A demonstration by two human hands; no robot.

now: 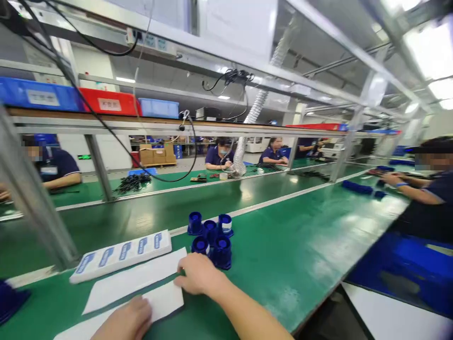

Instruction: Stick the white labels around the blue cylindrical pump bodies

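Note:
Two white strips lie side by side on the green table. My left hand (125,318) rests over the nearer strip (164,298), fingers curled together; whether it grips the strip I cannot make out. At the right ends of the strips is my right hand (201,274), its thumb and forefinger bent around the nearer strip's end, near the farther strip (138,281). Beyond them lies a long white pack with blue print (123,255). Several dark blue round parts (210,231) stand just past my right hand.
A metal post (38,198) rises at the left, with a dark blue object (10,300) near it. The table edge (318,302) runs along the right. A person (435,174) sits farther right; others work across the line.

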